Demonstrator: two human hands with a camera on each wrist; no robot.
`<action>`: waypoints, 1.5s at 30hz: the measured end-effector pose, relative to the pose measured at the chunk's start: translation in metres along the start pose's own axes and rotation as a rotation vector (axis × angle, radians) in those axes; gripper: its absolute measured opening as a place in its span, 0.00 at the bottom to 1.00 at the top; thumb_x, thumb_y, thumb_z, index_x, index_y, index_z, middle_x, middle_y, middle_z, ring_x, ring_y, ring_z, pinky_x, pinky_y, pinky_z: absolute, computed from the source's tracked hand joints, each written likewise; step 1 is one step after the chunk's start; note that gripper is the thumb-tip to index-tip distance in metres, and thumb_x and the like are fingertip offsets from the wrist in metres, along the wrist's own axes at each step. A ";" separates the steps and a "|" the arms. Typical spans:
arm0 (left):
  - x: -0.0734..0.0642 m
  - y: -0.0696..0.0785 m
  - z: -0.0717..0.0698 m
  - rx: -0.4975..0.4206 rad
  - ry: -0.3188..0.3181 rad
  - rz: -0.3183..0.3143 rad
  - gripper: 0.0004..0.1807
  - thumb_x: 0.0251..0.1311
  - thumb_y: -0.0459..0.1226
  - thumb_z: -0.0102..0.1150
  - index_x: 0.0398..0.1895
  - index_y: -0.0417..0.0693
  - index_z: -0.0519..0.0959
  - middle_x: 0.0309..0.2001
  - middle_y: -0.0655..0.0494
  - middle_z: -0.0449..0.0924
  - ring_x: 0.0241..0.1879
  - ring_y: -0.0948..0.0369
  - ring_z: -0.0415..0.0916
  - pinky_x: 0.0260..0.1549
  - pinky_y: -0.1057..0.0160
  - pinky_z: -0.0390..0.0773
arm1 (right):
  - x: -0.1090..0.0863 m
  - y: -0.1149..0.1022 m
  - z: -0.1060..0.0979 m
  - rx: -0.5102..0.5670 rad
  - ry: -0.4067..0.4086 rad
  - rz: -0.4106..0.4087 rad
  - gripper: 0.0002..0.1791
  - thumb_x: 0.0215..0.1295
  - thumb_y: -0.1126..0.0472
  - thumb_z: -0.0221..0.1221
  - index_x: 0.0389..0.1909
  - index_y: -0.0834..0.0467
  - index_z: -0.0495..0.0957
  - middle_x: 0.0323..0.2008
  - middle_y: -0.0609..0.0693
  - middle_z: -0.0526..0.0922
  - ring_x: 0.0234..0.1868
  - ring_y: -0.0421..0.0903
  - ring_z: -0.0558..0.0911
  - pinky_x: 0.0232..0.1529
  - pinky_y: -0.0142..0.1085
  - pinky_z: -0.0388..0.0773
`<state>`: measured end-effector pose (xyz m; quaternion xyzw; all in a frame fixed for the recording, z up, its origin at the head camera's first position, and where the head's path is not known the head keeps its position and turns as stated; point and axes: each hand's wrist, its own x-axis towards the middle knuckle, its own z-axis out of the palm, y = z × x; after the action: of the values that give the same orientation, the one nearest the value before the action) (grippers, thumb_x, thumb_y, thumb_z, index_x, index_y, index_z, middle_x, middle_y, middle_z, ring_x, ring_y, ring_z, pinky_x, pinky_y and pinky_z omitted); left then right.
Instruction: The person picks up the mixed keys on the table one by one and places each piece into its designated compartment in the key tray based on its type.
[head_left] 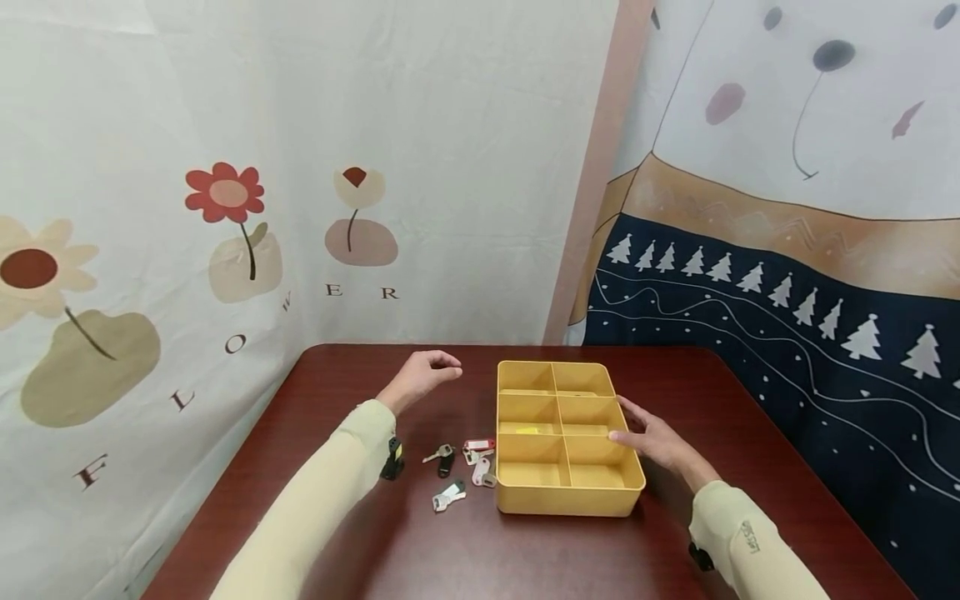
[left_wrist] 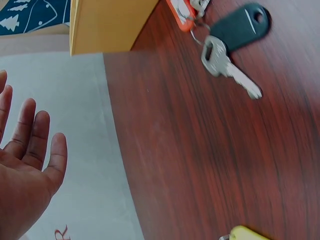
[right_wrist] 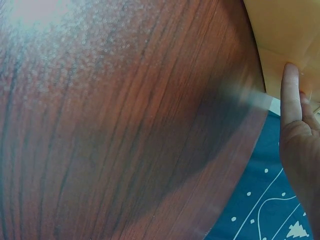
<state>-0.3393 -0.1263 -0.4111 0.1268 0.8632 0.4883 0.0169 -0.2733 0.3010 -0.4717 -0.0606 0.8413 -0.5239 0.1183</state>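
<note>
A yellow six-compartment box (head_left: pixel 570 501) stands on the table. My right hand (head_left: pixel 660 437) grips its right wall, thumb over the rim and fingers along the outside. In the right wrist view, a finger (right_wrist: pixel 290 95) lies against the box wall. My left hand (head_left: pixel 422 377) is raised left of the box, holding nothing; its fingers (left_wrist: pixel 37 135) are loosely bent in the left wrist view. Between left forearm and box lie several keys with tags: a key (left_wrist: pixel 220 60) with a black tag (left_wrist: pixel 242 27), a red tag (head_left: pixel 478 445), a pale pink tag (head_left: pixel 481 472), and a key with a dark tag (head_left: pixel 450 495) nearer me.
A small bright yellow item (head_left: pixel 527 431) lies in the box's middle left compartment. A yellow tag (left_wrist: pixel 246 234) shows on the table at the left wrist view's bottom edge. Printed cloth (head_left: pixel 450 167) hangs behind the dark red table (head_left: pixel 420 567).
</note>
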 end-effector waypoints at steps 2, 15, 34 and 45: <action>-0.002 -0.004 -0.005 0.001 0.002 0.000 0.11 0.65 0.40 0.64 0.46 0.45 0.83 0.45 0.51 0.81 0.45 0.53 0.75 0.46 0.53 0.74 | 0.000 0.000 0.000 0.002 0.005 0.002 0.45 0.69 0.56 0.62 0.79 0.57 0.47 0.72 0.68 0.57 0.66 0.65 0.67 0.55 0.54 0.75; -0.013 -0.026 -0.038 0.046 0.012 -0.008 0.13 0.65 0.41 0.63 0.48 0.43 0.83 0.46 0.49 0.81 0.47 0.50 0.75 0.47 0.52 0.74 | -0.001 -0.002 0.001 0.021 -0.021 -0.035 0.45 0.70 0.59 0.61 0.79 0.60 0.45 0.71 0.70 0.56 0.65 0.65 0.68 0.55 0.54 0.75; -0.038 -0.062 -0.075 0.087 0.041 -0.106 0.18 0.67 0.42 0.62 0.53 0.40 0.80 0.49 0.46 0.80 0.48 0.49 0.74 0.50 0.49 0.73 | 0.001 0.001 0.000 0.043 -0.006 -0.009 0.45 0.69 0.58 0.62 0.79 0.57 0.47 0.72 0.68 0.57 0.65 0.63 0.69 0.55 0.53 0.75; -0.054 -0.083 -0.084 0.098 0.027 -0.135 0.18 0.66 0.41 0.63 0.53 0.38 0.80 0.50 0.44 0.80 0.49 0.46 0.74 0.48 0.50 0.74 | 0.001 0.000 0.001 0.058 -0.014 -0.005 0.45 0.69 0.58 0.62 0.79 0.57 0.47 0.71 0.68 0.58 0.63 0.61 0.71 0.55 0.52 0.76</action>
<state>-0.3165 -0.2502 -0.4423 0.0623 0.8929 0.4448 0.0319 -0.2739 0.3004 -0.4722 -0.0629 0.8247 -0.5482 0.1245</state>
